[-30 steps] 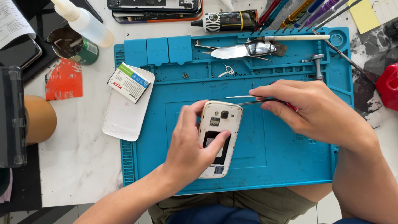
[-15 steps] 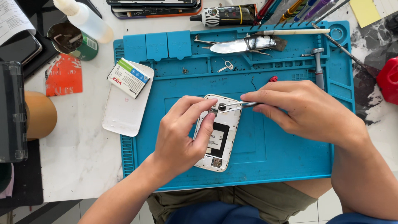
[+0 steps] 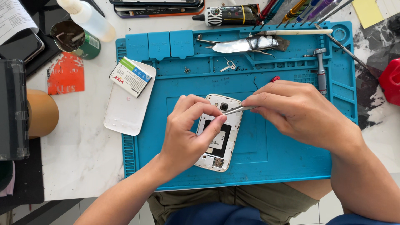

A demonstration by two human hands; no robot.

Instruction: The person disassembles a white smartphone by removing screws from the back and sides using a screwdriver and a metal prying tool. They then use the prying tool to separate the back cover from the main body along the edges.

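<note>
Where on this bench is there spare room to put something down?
The blue mat is bare right of the phone, below the right hand. The white table is bare between the back cover and the near edge. The mat's top tray, with blade and screwdriver, is crowded; the left hand covers the phone's left side.

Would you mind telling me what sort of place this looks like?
Probably a phone repair bench: an opened white phone lies on a blue repair mat, with screwdrivers at the back.

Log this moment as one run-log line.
left hand: holding white phone | right hand: tweezers at phone top | surface: blue mat
</note>
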